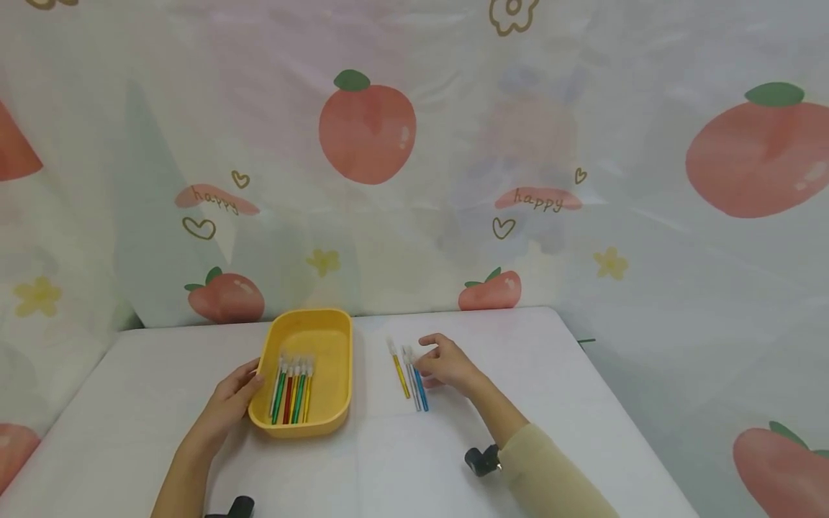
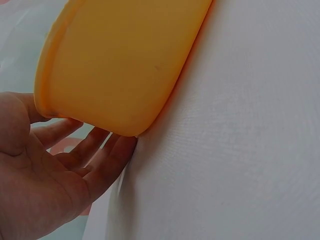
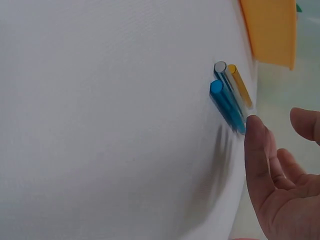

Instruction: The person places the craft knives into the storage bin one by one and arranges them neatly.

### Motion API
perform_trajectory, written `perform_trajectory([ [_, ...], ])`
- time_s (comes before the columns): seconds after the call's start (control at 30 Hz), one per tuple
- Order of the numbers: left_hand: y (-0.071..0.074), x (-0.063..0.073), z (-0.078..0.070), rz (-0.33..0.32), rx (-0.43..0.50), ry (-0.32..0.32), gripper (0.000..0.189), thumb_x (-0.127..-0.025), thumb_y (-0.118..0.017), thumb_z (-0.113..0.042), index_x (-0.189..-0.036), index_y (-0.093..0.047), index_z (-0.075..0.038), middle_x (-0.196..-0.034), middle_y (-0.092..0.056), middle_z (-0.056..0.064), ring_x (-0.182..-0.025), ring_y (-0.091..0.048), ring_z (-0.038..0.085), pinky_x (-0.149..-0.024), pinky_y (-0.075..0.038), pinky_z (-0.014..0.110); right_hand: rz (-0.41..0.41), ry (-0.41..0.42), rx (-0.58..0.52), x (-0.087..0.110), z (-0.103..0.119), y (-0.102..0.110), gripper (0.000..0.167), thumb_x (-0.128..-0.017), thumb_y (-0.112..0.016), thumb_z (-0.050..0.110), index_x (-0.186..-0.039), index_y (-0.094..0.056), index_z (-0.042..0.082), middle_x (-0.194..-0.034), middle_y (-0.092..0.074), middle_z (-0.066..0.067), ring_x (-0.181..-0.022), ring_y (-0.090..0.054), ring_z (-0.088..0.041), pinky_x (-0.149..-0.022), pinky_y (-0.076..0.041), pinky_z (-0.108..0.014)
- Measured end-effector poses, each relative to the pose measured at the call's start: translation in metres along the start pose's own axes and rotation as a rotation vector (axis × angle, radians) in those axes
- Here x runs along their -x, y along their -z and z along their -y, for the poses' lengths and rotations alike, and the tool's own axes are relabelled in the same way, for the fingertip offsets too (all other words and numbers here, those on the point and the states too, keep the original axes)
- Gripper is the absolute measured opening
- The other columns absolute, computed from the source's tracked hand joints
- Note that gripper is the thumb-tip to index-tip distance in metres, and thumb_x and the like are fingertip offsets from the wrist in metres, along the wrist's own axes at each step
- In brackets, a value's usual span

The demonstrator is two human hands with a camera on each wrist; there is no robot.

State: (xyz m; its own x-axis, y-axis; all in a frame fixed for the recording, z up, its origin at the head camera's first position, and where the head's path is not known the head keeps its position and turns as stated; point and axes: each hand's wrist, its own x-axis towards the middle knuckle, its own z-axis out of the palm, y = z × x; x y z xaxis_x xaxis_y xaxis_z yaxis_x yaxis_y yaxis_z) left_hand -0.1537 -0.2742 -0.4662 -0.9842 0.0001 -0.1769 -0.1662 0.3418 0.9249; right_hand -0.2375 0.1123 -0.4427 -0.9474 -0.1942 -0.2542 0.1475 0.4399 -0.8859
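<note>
A yellow plastic tray (image 1: 332, 360) sits on the white table, left of centre. My left hand (image 1: 228, 399) holds its left side, the thumb at the rim and the fingers against the outer wall (image 2: 120, 70). Inside the tray lies a row of slim pens (image 1: 291, 392) in green, red, yellow and pale colours, with whitish ends. To the right of the tray are a yellow pen (image 1: 401, 375), a clear grey pen (image 1: 412, 385) and a blue pen (image 3: 227, 106), side by side. Just beside the blue one is my right hand (image 1: 453, 365), thumb and fingers apart, holding nothing.
A pale wall covering (image 1: 427, 244) printed with red fruit rises behind the white tabletop (image 1: 518, 360). The table's right edge slants towards the front. A black wrist device (image 1: 482, 460) is by the right sleeve (image 1: 550, 471).
</note>
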Motion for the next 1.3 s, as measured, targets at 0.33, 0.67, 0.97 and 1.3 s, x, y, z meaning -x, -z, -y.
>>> perform_trajectory([
  [0.33,0.000,0.000,0.000,-0.002,0.009,0.010,0.064,-0.107,-0.042,-0.040,-0.158,-0.022,-0.006,-0.160,-0.027,0.024,-0.145,-0.033,0.039,-0.112,-0.035,0.049,-0.005,0.031,0.207,-0.006,-0.013,-0.008,0.052,-0.089,-0.071,0.010,-0.137,-0.050,0.007,-0.092,-0.065,-0.006,-0.070,-0.064,-0.018,-0.061,-0.056,-0.027],
  [0.67,0.001,-0.001,0.000,-0.008,0.011,0.030,0.065,-0.107,-0.042,-0.041,-0.158,-0.022,-0.006,-0.160,-0.027,0.025,-0.145,-0.033,0.039,-0.112,-0.035,0.050,-0.060,0.064,0.372,-0.013,-0.012,-0.015,0.049,-0.085,-0.077,0.012,-0.129,-0.056,0.008,-0.082,-0.063,-0.002,-0.063,-0.060,-0.015,-0.058,-0.050,-0.026],
  [0.97,0.000,0.002,-0.003,-0.010,0.006,0.024,0.065,-0.107,-0.042,-0.042,-0.158,-0.022,-0.008,-0.159,-0.029,0.023,-0.144,-0.036,0.038,-0.113,-0.035,0.048,-0.074,0.004,0.409,-0.013,-0.012,-0.009,0.045,-0.084,-0.078,0.011,-0.125,-0.059,0.006,-0.080,-0.063,-0.004,-0.057,-0.061,-0.015,-0.052,-0.050,-0.024],
  [1.3,-0.002,0.001,-0.001,-0.002,0.013,0.031,0.065,-0.107,-0.042,-0.039,-0.159,-0.020,-0.006,-0.159,-0.028,0.025,-0.144,-0.035,0.039,-0.112,-0.036,0.049,-0.107,-0.018,0.464,-0.009,-0.014,-0.005,0.046,-0.081,-0.076,0.008,-0.124,-0.061,0.004,-0.073,-0.063,-0.004,-0.051,-0.060,-0.014,-0.049,-0.047,-0.022],
])
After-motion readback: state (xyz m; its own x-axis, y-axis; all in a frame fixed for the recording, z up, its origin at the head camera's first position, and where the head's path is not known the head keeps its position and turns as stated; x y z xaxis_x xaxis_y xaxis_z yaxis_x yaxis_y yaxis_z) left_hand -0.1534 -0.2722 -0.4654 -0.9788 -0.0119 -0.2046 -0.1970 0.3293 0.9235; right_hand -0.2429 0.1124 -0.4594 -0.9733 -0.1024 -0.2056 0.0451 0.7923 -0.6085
